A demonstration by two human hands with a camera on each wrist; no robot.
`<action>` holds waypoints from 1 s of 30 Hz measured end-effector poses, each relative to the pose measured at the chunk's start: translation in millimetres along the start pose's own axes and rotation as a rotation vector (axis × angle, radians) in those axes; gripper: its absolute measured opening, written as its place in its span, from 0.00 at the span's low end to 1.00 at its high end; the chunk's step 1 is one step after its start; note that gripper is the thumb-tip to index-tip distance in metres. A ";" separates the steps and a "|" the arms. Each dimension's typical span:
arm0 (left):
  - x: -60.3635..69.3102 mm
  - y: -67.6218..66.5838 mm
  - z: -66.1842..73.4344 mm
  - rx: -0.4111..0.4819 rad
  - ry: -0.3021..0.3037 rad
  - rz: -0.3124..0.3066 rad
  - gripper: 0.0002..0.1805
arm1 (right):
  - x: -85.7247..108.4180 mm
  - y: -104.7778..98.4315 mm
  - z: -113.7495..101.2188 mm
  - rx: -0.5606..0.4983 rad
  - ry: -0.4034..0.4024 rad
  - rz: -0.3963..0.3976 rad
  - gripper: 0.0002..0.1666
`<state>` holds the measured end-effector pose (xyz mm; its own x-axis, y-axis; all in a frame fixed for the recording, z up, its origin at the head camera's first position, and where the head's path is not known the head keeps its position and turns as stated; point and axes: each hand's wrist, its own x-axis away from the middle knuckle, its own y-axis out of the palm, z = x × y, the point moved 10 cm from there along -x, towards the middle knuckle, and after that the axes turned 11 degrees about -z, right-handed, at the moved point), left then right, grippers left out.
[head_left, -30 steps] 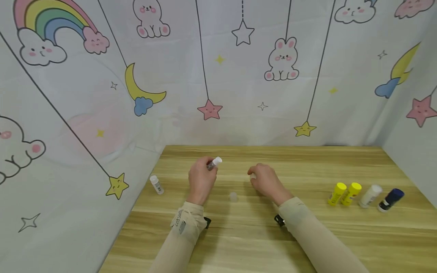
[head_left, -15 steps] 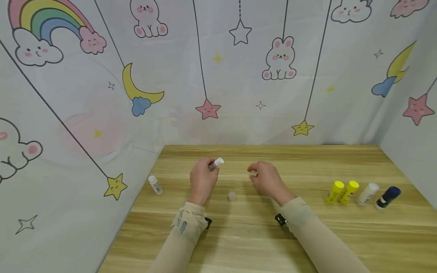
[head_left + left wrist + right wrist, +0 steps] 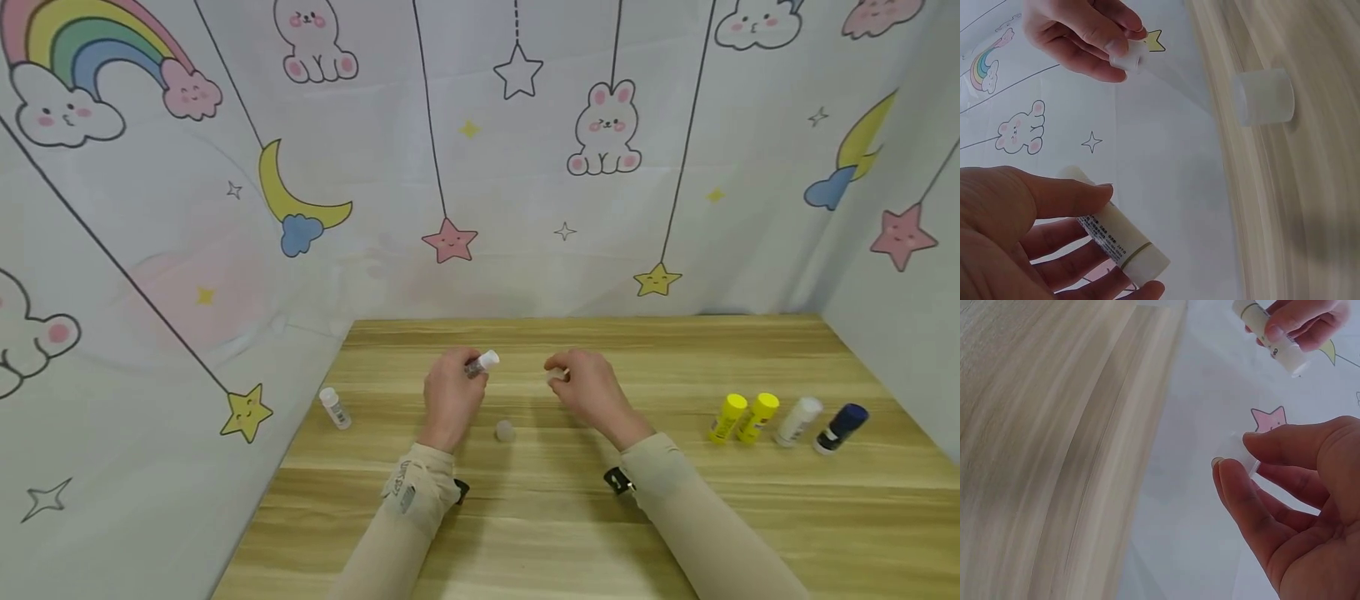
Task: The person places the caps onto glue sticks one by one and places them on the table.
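My left hand (image 3: 453,393) holds a white glue stick (image 3: 1116,231) with small dark print, tilted between thumb and fingers above the table. Its white end points right in the head view. Across from it, my right hand (image 3: 596,390) pinches a small translucent cap (image 3: 1236,450) between thumb and fingertips, apart from the stick. On the wood below and between the hands stands another translucent cap (image 3: 505,431), seen large in the left wrist view. A second white glue stick (image 3: 335,408) is at the table's left side.
To the right stand two yellow glue sticks (image 3: 727,419), a white one (image 3: 798,422) and a dark blue-capped one (image 3: 842,428), in a row. The wooden table (image 3: 570,533) ends at a printed white curtain (image 3: 525,275) behind and at the sides.
The head view has turned slightly right. My left hand has shifted a little to the right with its glue stick, nearer to the right hand. The right hand still pinches its cap.
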<state>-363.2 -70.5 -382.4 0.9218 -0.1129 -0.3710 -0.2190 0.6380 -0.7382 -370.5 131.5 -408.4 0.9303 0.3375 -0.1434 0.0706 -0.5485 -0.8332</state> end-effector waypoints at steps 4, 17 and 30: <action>0.4 2.6 2.4 -0.004 0.011 0.000 0.11 | 1.7 -3.1 -0.5 -0.025 -0.007 0.019 0.12; 1.2 16.5 14.4 -0.018 0.044 -0.050 0.10 | 7.7 -14.3 -4.5 -0.063 -0.011 0.082 0.12; 5.2 25.3 25.6 -0.021 0.065 -0.065 0.13 | 11.7 -18.7 -11.1 -0.126 -0.029 0.100 0.12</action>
<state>-355.7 -35.4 -388.6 0.9118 -0.2027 -0.3571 -0.1667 0.6121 -0.7730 -356.9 137.3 -388.5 0.9243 0.2973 -0.2393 0.0243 -0.6716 -0.7405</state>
